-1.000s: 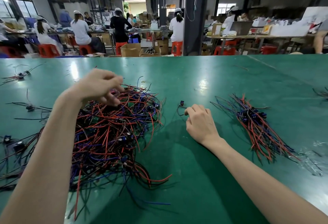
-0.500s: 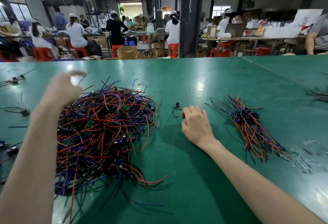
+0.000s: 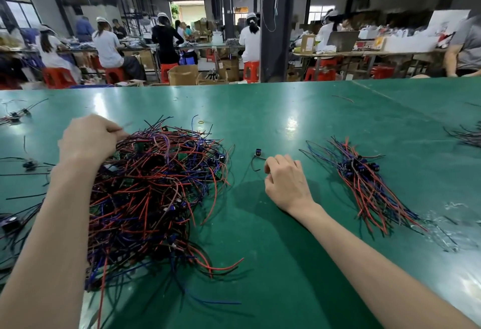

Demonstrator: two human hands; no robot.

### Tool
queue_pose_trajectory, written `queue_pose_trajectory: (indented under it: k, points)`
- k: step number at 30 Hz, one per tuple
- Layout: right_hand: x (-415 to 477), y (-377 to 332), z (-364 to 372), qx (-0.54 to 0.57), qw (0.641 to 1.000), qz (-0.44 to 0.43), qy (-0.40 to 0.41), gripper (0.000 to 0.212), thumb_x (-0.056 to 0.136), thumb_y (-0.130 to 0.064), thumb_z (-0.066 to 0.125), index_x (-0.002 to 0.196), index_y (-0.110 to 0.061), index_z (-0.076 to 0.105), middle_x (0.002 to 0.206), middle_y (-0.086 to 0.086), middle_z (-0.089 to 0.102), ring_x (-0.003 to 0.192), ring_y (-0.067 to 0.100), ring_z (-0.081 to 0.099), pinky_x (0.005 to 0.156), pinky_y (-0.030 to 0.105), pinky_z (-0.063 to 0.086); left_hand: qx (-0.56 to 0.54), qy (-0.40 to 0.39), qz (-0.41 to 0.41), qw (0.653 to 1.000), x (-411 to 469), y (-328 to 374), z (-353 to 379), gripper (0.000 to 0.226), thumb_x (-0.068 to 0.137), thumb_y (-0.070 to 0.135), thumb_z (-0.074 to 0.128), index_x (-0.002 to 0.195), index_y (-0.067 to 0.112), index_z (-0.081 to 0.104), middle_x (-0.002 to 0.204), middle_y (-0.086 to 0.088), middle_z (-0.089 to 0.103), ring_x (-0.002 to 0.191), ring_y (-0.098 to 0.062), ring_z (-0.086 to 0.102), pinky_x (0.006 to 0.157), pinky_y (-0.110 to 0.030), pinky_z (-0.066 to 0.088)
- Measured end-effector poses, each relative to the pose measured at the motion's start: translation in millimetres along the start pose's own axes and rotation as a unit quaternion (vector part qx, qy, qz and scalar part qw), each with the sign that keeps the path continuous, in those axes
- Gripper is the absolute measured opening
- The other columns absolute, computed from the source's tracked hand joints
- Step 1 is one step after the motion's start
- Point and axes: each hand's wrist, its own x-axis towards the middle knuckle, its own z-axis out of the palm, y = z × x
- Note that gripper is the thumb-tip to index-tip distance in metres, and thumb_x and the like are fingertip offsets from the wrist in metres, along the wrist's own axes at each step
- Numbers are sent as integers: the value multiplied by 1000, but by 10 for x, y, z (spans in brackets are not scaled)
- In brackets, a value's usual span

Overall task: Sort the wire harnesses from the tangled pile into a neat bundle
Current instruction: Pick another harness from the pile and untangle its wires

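Observation:
A big tangled pile (image 3: pixel 156 193) of red, blue and black wire harnesses lies on the green table (image 3: pixel 286 110), left of centre. My left hand (image 3: pixel 91 138) is at the pile's far left edge, fingers curled and pinching wires there. My right hand (image 3: pixel 286 183) rests on the table right of the pile, fingers curled around the black wire of a single harness (image 3: pixel 257 154) with a small blue connector. A straighter sorted bundle (image 3: pixel 364 180) of harnesses lies further right.
Stray harnesses lie along the left edge (image 3: pixel 15 224) and far left (image 3: pixel 14 116); another clump (image 3: pixel 466 134) sits at the right edge. A small yellow ring (image 3: pixel 201 122) lies behind the pile. People work at benches beyond the table.
My left hand swung out to the far left of the pile, then came back down onto its left edge and now pinches wires. My right hand has stayed put.

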Motion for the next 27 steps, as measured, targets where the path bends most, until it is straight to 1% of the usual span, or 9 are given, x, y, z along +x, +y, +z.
queue_pose_trajectory:
  k: [3,7,8,13,17,19,21,24,27]
  points:
    - [-1,-3,-6,5,1000,2,3,12,85,-9,46,92,-10,55,94,5,57,93,24,46,84,34,33,-15,51,-1,999,66,23,-105,14,88,22,66,94,12,74,99,-16,69,85,-33,57,77,-39,47]
    - [-7,2,-7,8,1000,1,3,13,85,-9,46,93,-11,56,94,5,57,93,24,46,85,34,33,77,-143,-21,987,8,-2,-6,32,86,16,67,116,6,65,113,-20,65,102,-35,58,90,-39,48]
    - [-7,6,-8,8,1000,1,4,13,85,-9,46,93,-11,56,94,5,57,92,24,46,85,34,33,79,-149,-31,985,-21,-10,28,32,85,14,68,116,7,65,113,-20,65,102,-35,59,90,-39,48]
    - [-11,15,-8,8,1000,1,6,14,85,-9,45,93,-11,56,95,5,57,93,23,46,83,34,32,-33,-4,-50,998,-30,12,-45,23,74,24,80,93,13,74,94,-13,69,91,-32,60,81,-38,48]
    - [-10,11,-13,14,1000,3,9,14,84,-8,45,92,-10,56,94,5,58,92,24,47,84,34,33,-155,-20,-7,988,-56,77,-129,23,74,23,80,96,15,74,92,-7,69,72,-13,56,86,-35,46]
    - [-12,8,-19,16,1000,4,11,13,84,-8,46,92,-10,56,94,5,57,93,24,47,84,34,33,-178,56,37,982,-43,109,-132,24,81,12,72,105,11,72,98,-12,70,59,-1,51,85,-22,49]
    - [-18,3,-26,20,1000,3,14,13,84,-7,46,92,-10,57,93,5,57,92,24,47,83,34,33,-181,140,63,971,-23,157,-151,32,83,4,67,115,7,66,111,-15,65,68,0,56,82,-8,45]
    - [-18,-1,-37,26,999,4,18,13,85,-7,46,92,-10,57,93,5,58,91,24,46,82,33,31,-202,172,92,960,-5,218,-170,56,81,-1,69,133,7,50,133,-15,44,105,-27,58,99,-38,47]
    - [-15,-8,-42,30,999,3,24,13,85,-6,47,92,-10,57,93,6,58,91,24,47,82,34,31,-200,174,145,953,-52,299,-195,72,81,-4,67,144,9,35,136,-8,33,120,-33,49,103,-42,45]
